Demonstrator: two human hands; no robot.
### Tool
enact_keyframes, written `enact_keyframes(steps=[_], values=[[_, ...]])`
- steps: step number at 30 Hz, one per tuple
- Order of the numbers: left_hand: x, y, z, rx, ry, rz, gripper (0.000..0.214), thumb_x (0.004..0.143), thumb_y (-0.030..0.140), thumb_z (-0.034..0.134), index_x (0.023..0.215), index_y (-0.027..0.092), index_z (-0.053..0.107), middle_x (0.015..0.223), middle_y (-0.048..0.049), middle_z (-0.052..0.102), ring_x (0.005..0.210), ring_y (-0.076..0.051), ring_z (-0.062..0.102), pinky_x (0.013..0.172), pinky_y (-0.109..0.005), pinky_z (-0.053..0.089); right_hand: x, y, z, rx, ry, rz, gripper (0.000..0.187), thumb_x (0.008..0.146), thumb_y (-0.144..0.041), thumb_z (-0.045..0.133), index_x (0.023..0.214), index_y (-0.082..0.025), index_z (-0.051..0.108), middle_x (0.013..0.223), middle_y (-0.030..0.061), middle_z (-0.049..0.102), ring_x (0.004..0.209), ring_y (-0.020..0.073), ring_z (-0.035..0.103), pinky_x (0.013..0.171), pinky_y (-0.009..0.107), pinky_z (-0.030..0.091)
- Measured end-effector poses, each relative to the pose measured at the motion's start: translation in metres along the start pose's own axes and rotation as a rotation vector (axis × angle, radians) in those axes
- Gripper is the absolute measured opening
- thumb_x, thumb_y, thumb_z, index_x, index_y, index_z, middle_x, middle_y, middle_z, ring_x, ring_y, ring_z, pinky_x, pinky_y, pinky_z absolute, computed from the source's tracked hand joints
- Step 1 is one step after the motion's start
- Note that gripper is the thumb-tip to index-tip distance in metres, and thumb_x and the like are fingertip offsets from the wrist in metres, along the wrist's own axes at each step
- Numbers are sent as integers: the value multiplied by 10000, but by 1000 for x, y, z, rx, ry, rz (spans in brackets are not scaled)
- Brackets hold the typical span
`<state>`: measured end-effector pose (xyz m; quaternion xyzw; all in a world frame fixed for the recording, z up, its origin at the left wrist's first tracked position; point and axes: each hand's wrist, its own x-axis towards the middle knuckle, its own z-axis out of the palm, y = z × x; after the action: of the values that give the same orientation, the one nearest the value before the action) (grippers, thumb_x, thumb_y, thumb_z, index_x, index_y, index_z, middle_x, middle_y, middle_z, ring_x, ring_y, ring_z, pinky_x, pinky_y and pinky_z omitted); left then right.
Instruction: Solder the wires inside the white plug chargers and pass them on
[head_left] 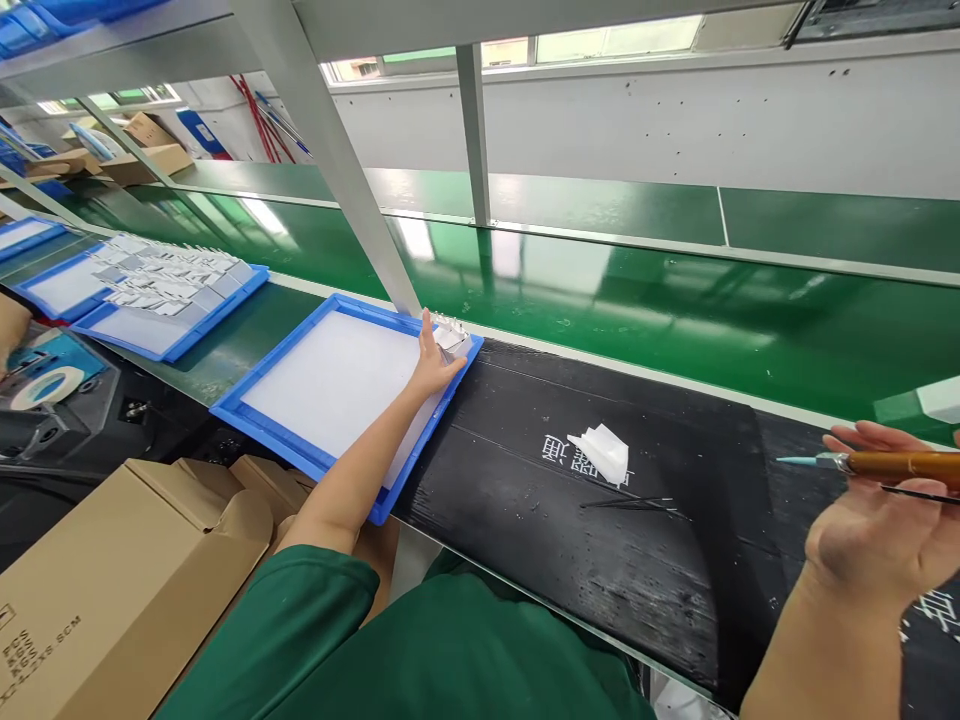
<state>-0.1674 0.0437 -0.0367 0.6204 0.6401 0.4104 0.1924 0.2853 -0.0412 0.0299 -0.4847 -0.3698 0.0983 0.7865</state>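
My left hand point(433, 362) reaches over a blue tray point(279, 425) lined with a white sheet, at its far right corner. Its fingers touch a small white part point(453, 338) that sits in that corner; the grip is hidden by the hand. My right hand point(877, 525) is raised at the right edge, fingers curled round a brown-handled tool point(885, 463) with a light blue tip pointing left. A crumpled white cloth point(604, 452) lies on the black mat point(540, 540) between my hands, with black tweezers point(634, 503) just in front of it.
A green conveyor belt point(637, 290) runs behind the mat. More blue trays point(161, 295) with several small white parts stand to the left. Cardboard boxes point(112, 580) sit low at the front left. A slanted grey frame post point(330, 150) rises behind the tray.
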Motion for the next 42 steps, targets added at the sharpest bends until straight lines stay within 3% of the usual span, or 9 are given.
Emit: enact_keyframes(steps=[2,4,7,11,23,31,36,38,42], values=[[3,-2,-13,-5,-61,-48,1262,666,256,817,1594,259,-38,1639,-204,167,1497,-316,312,1219,-483,311,1,-1,0,-11,12,4,747,432,-778,615,946,-261,449,714,14,594,662,235,558,689,469,436],[6,-4,-29,24,-104,-159,1266,615,220,821,1594,238,18,1539,-209,360,1390,-308,455,1139,-477,416,2,0,-1,-27,13,3,748,442,-779,609,947,-256,432,715,17,587,651,234,553,688,462,429],[5,-5,-50,70,-148,-336,1141,628,270,808,1563,174,160,1129,-113,653,1079,-255,643,974,-439,524,5,1,-3,-46,8,-2,758,433,-792,595,942,-259,416,694,5,563,645,237,548,677,457,422],[3,-2,-53,-12,-248,-360,943,708,312,723,1515,168,256,771,26,674,842,-202,673,886,-386,526,7,4,-5,-55,8,-10,734,452,-794,566,941,-267,419,692,-2,562,636,226,545,677,461,420],[2,5,-43,62,-299,-275,844,720,398,697,1474,192,377,854,1,711,937,-235,685,910,-376,500,6,6,-2,-38,-5,-57,676,460,-779,566,912,-289,458,655,-23,531,597,214,528,613,443,403],[0,23,-27,331,-173,-288,506,692,468,747,1093,199,596,771,-6,683,840,-248,684,782,-324,515,5,-1,-5,29,26,-18,630,504,-688,629,925,-243,482,715,8,598,628,193,555,663,404,437],[6,27,-59,432,-296,-235,360,669,485,714,932,249,647,829,-14,749,887,-268,697,813,-343,543,4,-3,-13,-3,81,-19,418,648,-514,610,917,-220,480,804,16,590,738,170,609,779,411,506],[8,31,-79,496,-210,-203,307,765,553,591,947,320,672,881,39,761,957,-256,691,863,-365,548,6,-1,-17,-15,95,-30,369,668,-471,595,916,-217,495,835,15,598,750,160,618,818,422,524],[2,72,-96,530,-159,-168,294,799,605,533,907,384,694,886,100,744,984,-255,689,938,-432,528,6,0,-23,-8,77,-33,295,694,-432,581,889,-214,541,836,6,632,796,166,654,871,429,541]])
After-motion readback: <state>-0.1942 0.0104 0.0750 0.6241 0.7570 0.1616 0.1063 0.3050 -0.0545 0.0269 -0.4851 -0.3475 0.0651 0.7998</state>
